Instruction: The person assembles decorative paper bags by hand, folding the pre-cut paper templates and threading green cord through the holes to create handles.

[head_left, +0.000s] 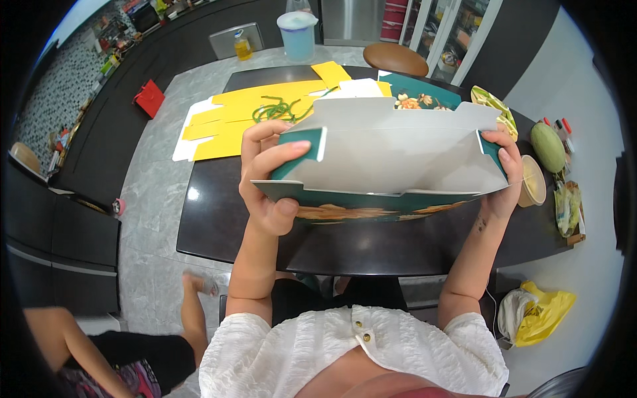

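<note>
A dark green cardboard box [405, 156] with a white inside and printed flowers is held up above the dark table, its wide open side and flaps toward me. My left hand [269, 169] grips its left end, with fingers over the green end flap and the thumb on the near panel. At the right end my right hand [505, 166] is closed round the other end flap; the box hides part of it. Beyond the box lie flat yellow cardboard blanks [225, 136] with white edges. A tangle of green cord [275, 109] rests on them.
Behind the box is another green flowered cardboard piece [418, 86]. A green melon [548, 147], a pale tub [531, 182] and a bagged vegetable pack [567, 207] line the right of the table [212, 205]. A brown stool [396, 58] stands beyond. Another person's leg [192, 312] shows at lower left.
</note>
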The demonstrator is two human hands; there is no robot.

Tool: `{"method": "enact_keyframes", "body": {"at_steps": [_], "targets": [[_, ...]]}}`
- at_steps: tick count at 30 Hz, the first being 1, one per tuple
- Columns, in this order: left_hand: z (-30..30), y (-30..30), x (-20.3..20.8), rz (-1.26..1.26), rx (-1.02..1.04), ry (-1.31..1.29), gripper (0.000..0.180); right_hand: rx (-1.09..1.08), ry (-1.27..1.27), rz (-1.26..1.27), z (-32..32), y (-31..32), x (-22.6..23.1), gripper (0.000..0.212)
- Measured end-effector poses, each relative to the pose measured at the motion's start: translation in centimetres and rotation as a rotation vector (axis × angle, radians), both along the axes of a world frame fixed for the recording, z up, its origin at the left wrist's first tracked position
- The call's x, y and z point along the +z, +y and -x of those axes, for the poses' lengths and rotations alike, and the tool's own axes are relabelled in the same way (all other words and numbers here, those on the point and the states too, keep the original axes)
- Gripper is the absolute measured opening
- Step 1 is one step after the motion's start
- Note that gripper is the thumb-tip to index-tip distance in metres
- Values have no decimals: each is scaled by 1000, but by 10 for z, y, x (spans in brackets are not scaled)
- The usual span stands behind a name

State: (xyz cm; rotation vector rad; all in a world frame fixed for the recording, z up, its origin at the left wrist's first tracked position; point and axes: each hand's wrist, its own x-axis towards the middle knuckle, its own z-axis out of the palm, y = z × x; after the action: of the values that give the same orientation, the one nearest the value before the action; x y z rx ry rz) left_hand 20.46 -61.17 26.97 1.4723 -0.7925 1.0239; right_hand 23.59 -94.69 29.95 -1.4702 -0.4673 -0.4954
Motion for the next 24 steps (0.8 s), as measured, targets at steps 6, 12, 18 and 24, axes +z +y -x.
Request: {"method": "enact_keyframes", "body": {"at_steps": [6,12,18,24], "targets": [[6,1,8,-6,-4,101,59,42,-40,98,0,2,5,38],[16,-13,31,191,-41,416,38,-81,-49,40,-6,8,-3,47],[24,-18,43,297,-38,624,26,118,-212,-29,7,12,8,73],[24,-18,46,224,46,649,30,51,53,81,24,17,26,30]]}}
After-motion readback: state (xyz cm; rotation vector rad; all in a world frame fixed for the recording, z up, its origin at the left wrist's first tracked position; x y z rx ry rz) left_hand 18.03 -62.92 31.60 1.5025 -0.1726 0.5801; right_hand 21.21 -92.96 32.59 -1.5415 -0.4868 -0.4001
